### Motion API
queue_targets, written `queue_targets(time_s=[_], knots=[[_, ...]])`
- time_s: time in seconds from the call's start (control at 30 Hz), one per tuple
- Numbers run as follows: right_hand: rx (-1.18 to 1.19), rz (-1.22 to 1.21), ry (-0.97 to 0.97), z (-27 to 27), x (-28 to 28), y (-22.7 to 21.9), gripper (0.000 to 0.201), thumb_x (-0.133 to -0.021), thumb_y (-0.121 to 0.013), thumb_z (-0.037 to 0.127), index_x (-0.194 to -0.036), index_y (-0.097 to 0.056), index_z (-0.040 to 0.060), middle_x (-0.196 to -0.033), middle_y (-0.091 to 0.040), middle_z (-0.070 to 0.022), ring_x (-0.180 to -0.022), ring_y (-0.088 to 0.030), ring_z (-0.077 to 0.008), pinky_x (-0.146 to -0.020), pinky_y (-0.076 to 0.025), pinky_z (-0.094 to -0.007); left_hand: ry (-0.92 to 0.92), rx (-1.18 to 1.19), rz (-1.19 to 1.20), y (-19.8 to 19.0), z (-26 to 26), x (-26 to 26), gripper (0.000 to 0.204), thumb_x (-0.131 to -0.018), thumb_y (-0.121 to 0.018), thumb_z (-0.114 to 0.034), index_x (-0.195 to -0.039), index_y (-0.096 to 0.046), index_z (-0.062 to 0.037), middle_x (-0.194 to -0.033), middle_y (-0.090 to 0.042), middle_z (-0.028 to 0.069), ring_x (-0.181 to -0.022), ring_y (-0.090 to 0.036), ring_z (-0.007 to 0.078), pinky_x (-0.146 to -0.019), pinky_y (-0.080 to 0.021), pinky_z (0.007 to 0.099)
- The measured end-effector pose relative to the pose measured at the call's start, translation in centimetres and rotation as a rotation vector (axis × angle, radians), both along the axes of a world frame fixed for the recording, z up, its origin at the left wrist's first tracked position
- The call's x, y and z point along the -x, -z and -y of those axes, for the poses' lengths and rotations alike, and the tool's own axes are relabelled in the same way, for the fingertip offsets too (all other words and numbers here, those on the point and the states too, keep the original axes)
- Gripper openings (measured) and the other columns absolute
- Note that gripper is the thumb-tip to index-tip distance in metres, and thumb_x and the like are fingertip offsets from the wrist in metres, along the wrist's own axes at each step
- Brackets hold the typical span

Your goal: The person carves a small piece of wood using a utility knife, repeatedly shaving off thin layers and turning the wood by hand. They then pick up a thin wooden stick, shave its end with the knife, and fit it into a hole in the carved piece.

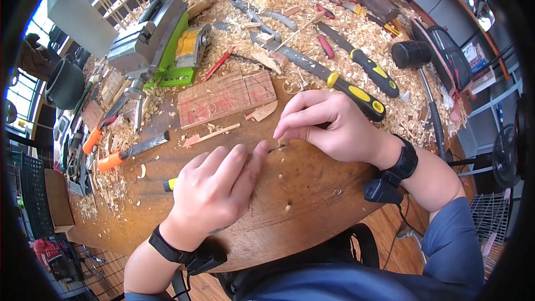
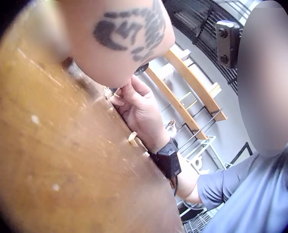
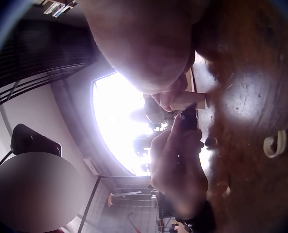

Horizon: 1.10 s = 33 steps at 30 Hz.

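My left hand (image 1: 214, 187) grips a tool with a black-and-yellow handle end (image 1: 169, 184), low over the wooden tabletop (image 1: 323, 189). Most of that tool is hidden in the fist, and its narrow dark tip (image 1: 273, 149) shows past the thumb. Facing it, the right hand (image 1: 329, 122) pinches a small pale piece of wood (image 3: 187, 101) between thumb and fingertips. In the right wrist view the piece's lower end is close to the table and the dark tip is right beside it. A curled shaving (image 3: 275, 144) lies nearby.
Beyond the hands lies a red-marked board (image 1: 223, 97). A grey and green vise (image 1: 136, 44) stands at the back left, an orange-handled chisel (image 1: 134, 151) nearer. Wood shavings (image 1: 312, 28) surround black-and-yellow-handled rasps (image 1: 356, 97). A black mallet (image 1: 411, 54) is at the right.
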State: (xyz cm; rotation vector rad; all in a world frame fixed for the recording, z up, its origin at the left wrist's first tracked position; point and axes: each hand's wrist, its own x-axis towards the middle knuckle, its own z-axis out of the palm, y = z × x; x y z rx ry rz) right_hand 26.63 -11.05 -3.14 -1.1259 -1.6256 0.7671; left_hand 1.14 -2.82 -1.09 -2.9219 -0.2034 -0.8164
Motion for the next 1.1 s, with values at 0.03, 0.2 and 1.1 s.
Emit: queue_targets(time_s=[0.03, 0.2, 1.1], knots=[[0.0, 0.0, 0.0, 0.02, 0.01, -0.04, 0.023, -0.094, -0.073, -0.01, -0.108, -0.084, 0.0043, -0.102, -0.078, -0.007, -0.091, -0.074, -0.0168, -0.082, -0.06, -0.0304, 0.0, 0.0, 0.0, -0.06, 0.05, -0.02, 0.04, -0.08, -0.079, -0.006, -0.12, -0.082, -0.0032, -0.09, -0.063, 0.0031, -0.07, -0.062, 0.0146, -0.054, -0.048, 0.0303], [0.009, -0.029, 0.006, -0.04, -0.04, 0.24, 0.026, -0.093, -0.07, -0.013, -0.107, -0.084, 0.0039, -0.102, -0.077, -0.0073, -0.091, -0.075, -0.0161, -0.082, -0.061, -0.0301, -0.002, -0.039, -0.074, -0.18, 0.18, -0.08, 0.038, -0.082, -0.078, -0.007, -0.12, -0.083, -0.0034, -0.087, -0.059, 0.0016, -0.068, -0.06, 0.0131, -0.052, -0.045, 0.0289], [0.06, -0.09, -0.023, -0.11, -0.21, -0.04, 0.032, -0.093, -0.062, -0.016, -0.108, -0.083, 0.0018, -0.104, -0.077, -0.0077, -0.095, -0.075, -0.0163, -0.087, -0.062, -0.0297, 0.033, -0.003, -0.045, -0.15, -0.23, -0.1, 0.035, -0.083, -0.077, -0.004, -0.117, -0.083, -0.0036, -0.086, -0.06, 0.0005, -0.066, -0.059, 0.0133, -0.052, -0.046, 0.0297]])
